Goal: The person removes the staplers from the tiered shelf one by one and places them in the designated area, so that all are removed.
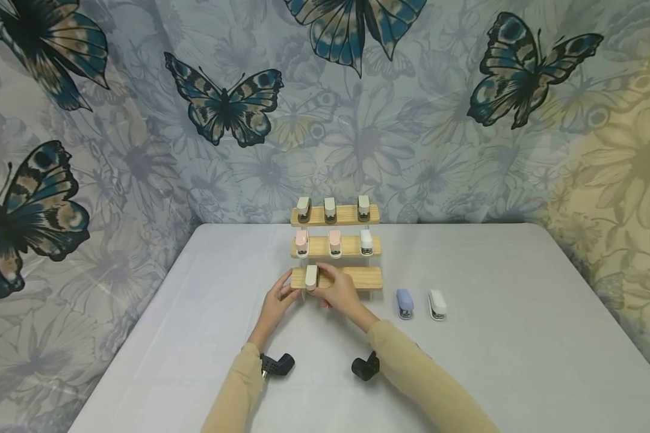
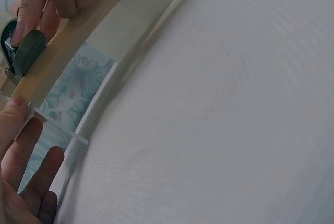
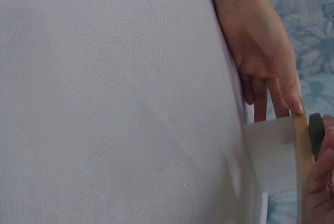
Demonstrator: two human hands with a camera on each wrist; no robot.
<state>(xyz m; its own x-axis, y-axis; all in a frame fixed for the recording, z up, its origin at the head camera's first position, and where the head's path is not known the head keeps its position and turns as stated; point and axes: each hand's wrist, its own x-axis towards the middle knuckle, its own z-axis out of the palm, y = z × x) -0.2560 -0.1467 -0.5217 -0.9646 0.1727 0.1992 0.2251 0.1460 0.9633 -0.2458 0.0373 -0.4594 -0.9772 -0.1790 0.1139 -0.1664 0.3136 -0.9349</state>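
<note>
The right hand (image 1: 340, 290) pinches a cream stapler (image 1: 311, 277) at the left end of the bottom shelf (image 1: 357, 277) of a three-step wooden rack (image 1: 336, 240) that stands near the far edge of the bench (image 1: 195, 313). Its grip is clamped on the stapler, thumb and fingers curled round the body. The left hand (image 1: 279, 300) rests straight fingers against the shelf's left end, grip apart and holding nothing.

To do this well, I judge the stapler should sit square on the plank, nose forward like the six on the two steps above, in line with the leftmost ones. The left hand does well to steady the shelf, since the rack looks light and its clear supports could slide on the cloth. The pinch should loosen only when the base lies flat, and the hand should lift straight away so the sleeve does not brush the pink stapler (image 1: 301, 242) just above.

A blue stapler (image 1: 405, 303) and a white stapler (image 1: 437, 304) lie on the bench right of the rack, well apart from both hands.

Hard to tell: whether the cream stapler's base already touches the plank, as fingers cover its lower part. The wrist views show only a dark rounded end of it, a strip of shelf edge and fingertips. The rack's supports are nearly invisible, and both forearms run off the near edge.
</note>
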